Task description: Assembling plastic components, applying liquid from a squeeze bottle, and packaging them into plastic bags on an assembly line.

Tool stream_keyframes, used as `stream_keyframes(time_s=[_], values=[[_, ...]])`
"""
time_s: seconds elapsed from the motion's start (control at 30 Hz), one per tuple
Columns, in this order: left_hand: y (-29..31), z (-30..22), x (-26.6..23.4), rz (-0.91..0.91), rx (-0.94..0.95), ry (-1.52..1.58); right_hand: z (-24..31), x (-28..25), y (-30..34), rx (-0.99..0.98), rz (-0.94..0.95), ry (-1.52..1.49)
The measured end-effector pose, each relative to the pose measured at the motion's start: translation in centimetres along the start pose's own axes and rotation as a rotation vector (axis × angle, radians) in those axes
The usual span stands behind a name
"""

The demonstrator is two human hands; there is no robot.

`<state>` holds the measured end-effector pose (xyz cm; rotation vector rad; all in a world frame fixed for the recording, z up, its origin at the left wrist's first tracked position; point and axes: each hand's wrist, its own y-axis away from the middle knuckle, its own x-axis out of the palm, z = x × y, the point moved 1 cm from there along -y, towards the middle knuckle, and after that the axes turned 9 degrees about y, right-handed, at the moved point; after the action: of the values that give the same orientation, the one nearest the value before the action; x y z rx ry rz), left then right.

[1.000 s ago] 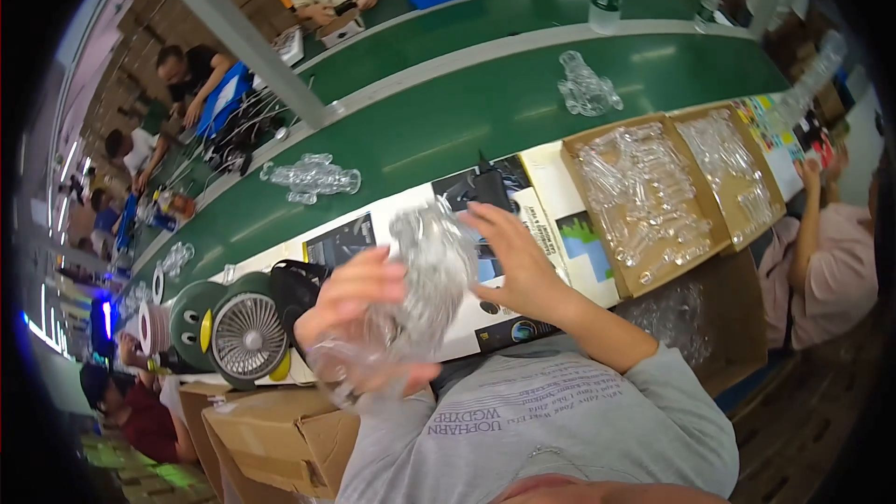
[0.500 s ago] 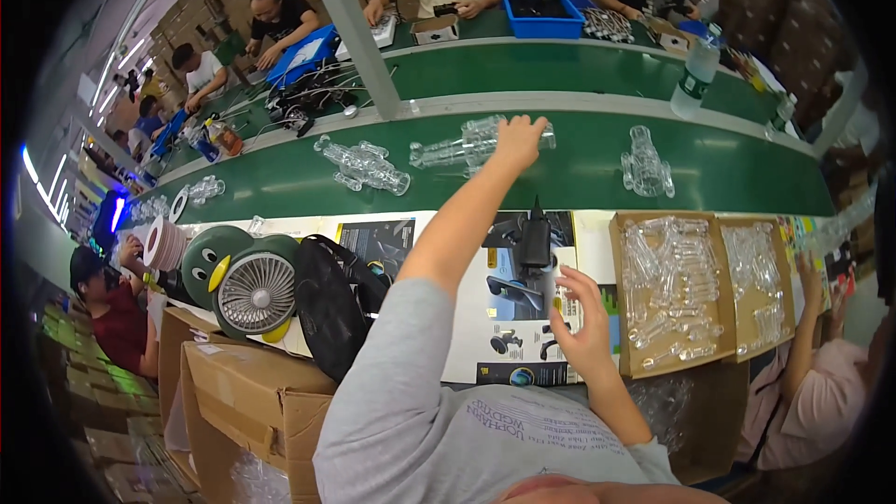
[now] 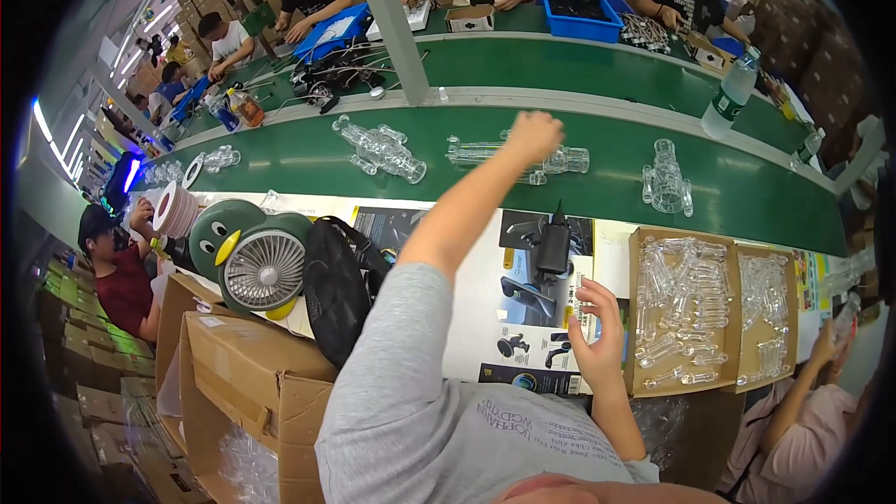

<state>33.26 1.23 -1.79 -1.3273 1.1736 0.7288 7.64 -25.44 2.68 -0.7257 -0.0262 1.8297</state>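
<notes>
The left hand is seemingly positioning a clear plastic piece on the green counter, its grip being hidden; the right hand is hovering empty, fingers wide; careful release is probably being called for.

Left of the grip, 1 penguin-shaped fan beside 1 black bag; beyond the grip, 1 blue bin; to the right, 1 large bottle.
</notes>
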Motion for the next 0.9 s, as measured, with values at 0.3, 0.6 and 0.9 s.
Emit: stream_keyframes(time_s=[0.3,0.6,0.9], values=[[14.4,16.9,-7.6,0.450,-0.298,-0.711,0.4,1.3,0.1,-0.050,0.040,-0.069],[17.3,19.3,-5.6,0.371,-0.424,-0.655,0.8,2.3,0.6,-0.016,0.081,-0.110],[17.0,22.0,-5.6,0.266,-0.726,-0.507,0.7,2.7,0.8,-0.006,0.065,-0.118]])
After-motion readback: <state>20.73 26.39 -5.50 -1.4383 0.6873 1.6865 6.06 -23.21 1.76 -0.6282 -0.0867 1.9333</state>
